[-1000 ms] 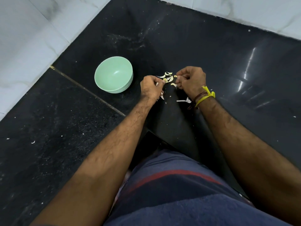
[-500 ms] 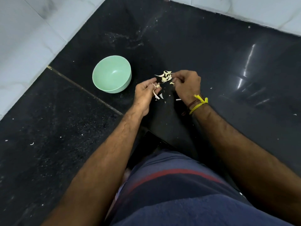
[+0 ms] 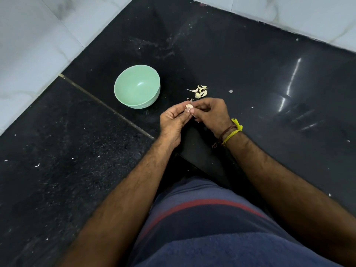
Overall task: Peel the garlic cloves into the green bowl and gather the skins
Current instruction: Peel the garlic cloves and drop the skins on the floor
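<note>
The green bowl [image 3: 137,86] stands on the black stone counter [image 3: 231,60], and nothing shows inside it. Just right of it lies a small heap of pale garlic cloves and skins [image 3: 200,91]. In front of that heap my left hand [image 3: 174,120] and my right hand [image 3: 211,112] meet fingertip to fingertip. Between them they pinch one small garlic clove [image 3: 189,106], whitish with a bit of skin on it. My right wrist wears a yellow and brown thread.
White marble tiles border the counter at the left and at the back. A seam runs diagonally across the dark slab left of the bowl. Tiny skin scraps [image 3: 230,91] lie scattered on the counter. My blue shirt with a red stripe fills the bottom.
Both hands have drawn back from the heap toward me and come together. The clove picked off the counter is now held up between the fingertips of both hands.
</note>
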Demonstrator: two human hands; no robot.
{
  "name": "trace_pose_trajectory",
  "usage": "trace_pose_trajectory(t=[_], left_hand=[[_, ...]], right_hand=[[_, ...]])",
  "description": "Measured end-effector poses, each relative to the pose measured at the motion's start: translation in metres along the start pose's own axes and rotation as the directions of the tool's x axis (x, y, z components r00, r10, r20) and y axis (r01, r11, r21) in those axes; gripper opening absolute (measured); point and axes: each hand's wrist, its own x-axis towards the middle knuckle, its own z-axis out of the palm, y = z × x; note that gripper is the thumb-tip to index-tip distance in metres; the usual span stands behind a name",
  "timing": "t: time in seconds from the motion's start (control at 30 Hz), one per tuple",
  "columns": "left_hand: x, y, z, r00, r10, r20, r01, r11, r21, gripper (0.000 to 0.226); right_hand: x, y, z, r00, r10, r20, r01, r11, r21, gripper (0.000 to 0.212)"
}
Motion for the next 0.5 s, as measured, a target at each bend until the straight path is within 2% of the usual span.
trace_pose_trajectory(t=[0.27,0.5], left_hand=[[0.0009,-0.0002,0.0030,0.999,0.042,0.009,-0.043,0.994,0.096,0.026],[-0.0043,-0.0031,0.0057,0.999,0.041,-0.018,-0.038,0.992,0.120,0.022]], right_hand=[[-0.0061,-0.0021,-0.0060,1.000,0.016,0.005,-0.017,0.989,0.145,0.019],[-0.0078,0.0051,-0.0090,1.000,0.001,0.021,-0.004,0.993,0.120,0.020]])
